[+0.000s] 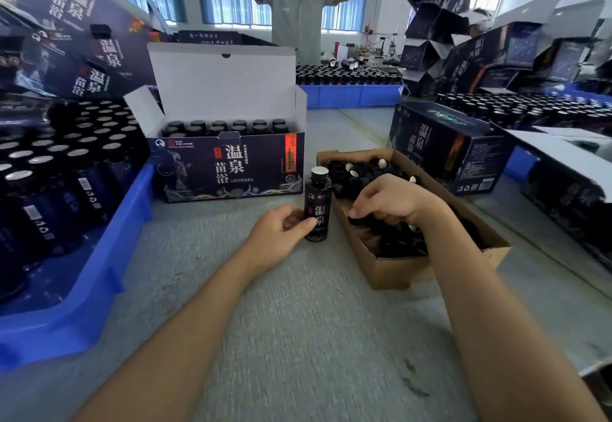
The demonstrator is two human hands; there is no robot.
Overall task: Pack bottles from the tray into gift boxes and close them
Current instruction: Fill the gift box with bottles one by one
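In the head view, my left grip (281,226) was closed around the lower half of a small dark bottle (318,203), thumb across the label and fingers behind it. The bottle stood upright on the grey surface (298,322), its top showing silver. It was just in front of the open gift box (231,169) and touching or nearly touching the near corner of the cardboard tray (414,269).

My right grip (394,199) reached down into that cardboard tray with its fingers curled over the loose black caps (347,176). I could not tell whether it had hold of one, since the fingertips were buried among them.

The open gift box had its white lid flap raised, with rows of black-capped bottles (225,126) standing inside. On my left sat a blue plastic tray (109,256) packed with silver-topped bottles (49,173). On my right a closed gift box (447,150) lay just behind the cardboard tray.

Across the surface a second blue tray (351,95) held more bottles. Behind it stood a person in a grey shirt (298,7) with both arms raised. More gift boxes (82,24) were stacked at the far left.
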